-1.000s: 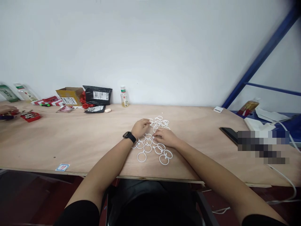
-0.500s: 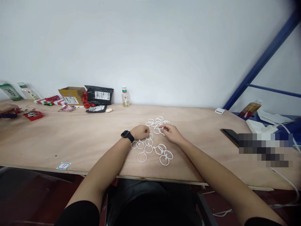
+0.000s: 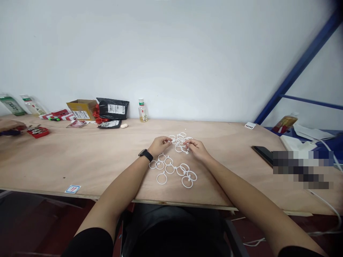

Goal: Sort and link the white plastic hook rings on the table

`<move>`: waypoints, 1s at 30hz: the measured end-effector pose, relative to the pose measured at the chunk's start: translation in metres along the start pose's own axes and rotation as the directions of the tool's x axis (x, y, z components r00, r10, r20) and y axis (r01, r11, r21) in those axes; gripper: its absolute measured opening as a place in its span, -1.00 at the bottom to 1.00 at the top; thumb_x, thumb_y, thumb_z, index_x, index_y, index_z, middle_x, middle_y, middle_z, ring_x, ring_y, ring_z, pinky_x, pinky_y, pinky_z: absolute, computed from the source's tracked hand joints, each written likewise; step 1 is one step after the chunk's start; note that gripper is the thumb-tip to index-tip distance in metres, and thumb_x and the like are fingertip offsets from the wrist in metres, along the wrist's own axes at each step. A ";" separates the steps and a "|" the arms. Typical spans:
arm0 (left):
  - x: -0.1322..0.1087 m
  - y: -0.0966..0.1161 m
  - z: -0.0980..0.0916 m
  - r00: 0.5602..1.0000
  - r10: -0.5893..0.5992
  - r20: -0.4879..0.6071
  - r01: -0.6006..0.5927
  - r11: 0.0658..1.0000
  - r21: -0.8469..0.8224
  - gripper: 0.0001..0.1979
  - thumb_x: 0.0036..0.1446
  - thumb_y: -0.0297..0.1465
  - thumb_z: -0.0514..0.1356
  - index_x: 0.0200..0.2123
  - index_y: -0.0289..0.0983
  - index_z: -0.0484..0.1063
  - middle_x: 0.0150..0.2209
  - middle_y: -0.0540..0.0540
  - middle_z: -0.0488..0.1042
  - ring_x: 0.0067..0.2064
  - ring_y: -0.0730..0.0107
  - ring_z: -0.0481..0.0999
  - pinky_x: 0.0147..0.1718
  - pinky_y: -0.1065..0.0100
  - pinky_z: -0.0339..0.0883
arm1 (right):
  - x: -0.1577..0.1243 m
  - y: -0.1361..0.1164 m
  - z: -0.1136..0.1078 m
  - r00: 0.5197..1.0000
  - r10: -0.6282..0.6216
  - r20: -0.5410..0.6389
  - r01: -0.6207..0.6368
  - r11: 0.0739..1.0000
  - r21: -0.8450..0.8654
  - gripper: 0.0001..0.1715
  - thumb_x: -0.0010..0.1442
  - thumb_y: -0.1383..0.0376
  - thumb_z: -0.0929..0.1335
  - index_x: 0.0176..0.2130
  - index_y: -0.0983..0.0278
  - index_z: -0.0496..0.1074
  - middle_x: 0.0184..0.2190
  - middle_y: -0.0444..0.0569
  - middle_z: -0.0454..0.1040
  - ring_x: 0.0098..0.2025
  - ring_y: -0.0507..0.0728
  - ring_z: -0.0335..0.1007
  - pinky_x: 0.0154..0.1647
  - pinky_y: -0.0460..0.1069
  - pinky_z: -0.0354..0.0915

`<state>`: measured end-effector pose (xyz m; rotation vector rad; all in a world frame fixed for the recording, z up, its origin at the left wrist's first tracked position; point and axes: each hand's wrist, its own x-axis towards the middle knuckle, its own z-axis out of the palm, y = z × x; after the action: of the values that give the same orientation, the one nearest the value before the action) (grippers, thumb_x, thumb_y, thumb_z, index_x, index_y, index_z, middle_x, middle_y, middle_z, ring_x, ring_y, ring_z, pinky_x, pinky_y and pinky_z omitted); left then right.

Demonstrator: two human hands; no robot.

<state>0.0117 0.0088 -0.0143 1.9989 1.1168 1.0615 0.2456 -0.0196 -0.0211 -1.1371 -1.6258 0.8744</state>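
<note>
Several white plastic curtain rings, each with a small eyelet, lie heaped in a pile (image 3: 179, 143) on the wooden table. At the pile's left edge, my left hand (image 3: 160, 145), wearing a black watch, has its thumb and fingertips closed on a ring. My right hand (image 3: 197, 148) pinches another ring at the right side, partly hidden by the fingers. Nearer to me, separate white rings lie in a loose group; one ring (image 3: 162, 184) lies apart at the front, and overlapping rings (image 3: 187, 188) are to its right.
At the back stand a drink bottle (image 3: 142, 110), a black parcel bag (image 3: 114, 109) and a cardboard box (image 3: 81, 110). Another person's hand (image 3: 10, 125) is at far left beside a red tray (image 3: 39, 132). A phone (image 3: 261, 155) lies right; a number card (image 3: 73, 189) sits near the front edge.
My left hand has moved forward from the loose rings to the pile, and a ring now lies where it was. My right hand has shifted slightly right.
</note>
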 end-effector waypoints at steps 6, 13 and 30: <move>0.000 0.000 0.001 0.997 0.065 -0.034 -0.063 0.997 0.045 -0.71 0.09 -0.40 0.13 -0.16 -0.33 0.56 -0.30 -0.10 0.55 -0.40 0.47 0.41 -0.35 0.42 0.31 | 0.000 0.001 0.000 1.000 -0.005 -0.017 0.005 1.000 -0.019 -0.71 -0.05 0.30 0.22 -0.38 0.30 0.49 -0.55 -0.11 0.43 -0.54 0.02 0.24 -0.49 -0.09 0.14; -0.001 0.000 0.001 0.998 0.058 0.004 -0.058 0.997 0.050 -0.77 0.07 -0.40 0.14 -0.25 -0.32 0.56 -0.39 -0.05 0.54 -0.45 0.49 0.38 -0.44 0.45 0.27 | -0.001 -0.005 -0.004 0.998 -0.039 -0.040 0.035 0.995 -0.090 -0.68 -0.10 0.32 0.18 -0.50 0.28 0.50 -0.60 -0.09 0.41 -0.52 0.06 0.27 -0.48 -0.07 0.16; -0.003 0.005 0.001 0.997 0.071 0.002 -0.071 0.991 0.111 -0.74 0.01 -0.53 0.10 -0.31 -0.29 0.59 -0.29 -0.07 0.57 -0.32 0.43 0.49 -0.27 0.40 0.38 | -0.006 -0.007 -0.003 0.949 -0.316 -0.013 0.269 0.828 -0.493 -0.39 0.12 0.43 0.17 0.15 0.23 0.34 0.01 0.00 0.49 -0.01 0.17 0.43 0.05 0.08 0.31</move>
<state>0.0139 0.0037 -0.0115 2.1387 1.1359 1.0585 0.2473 -0.0268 -0.0158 -1.1929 -1.9360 0.2033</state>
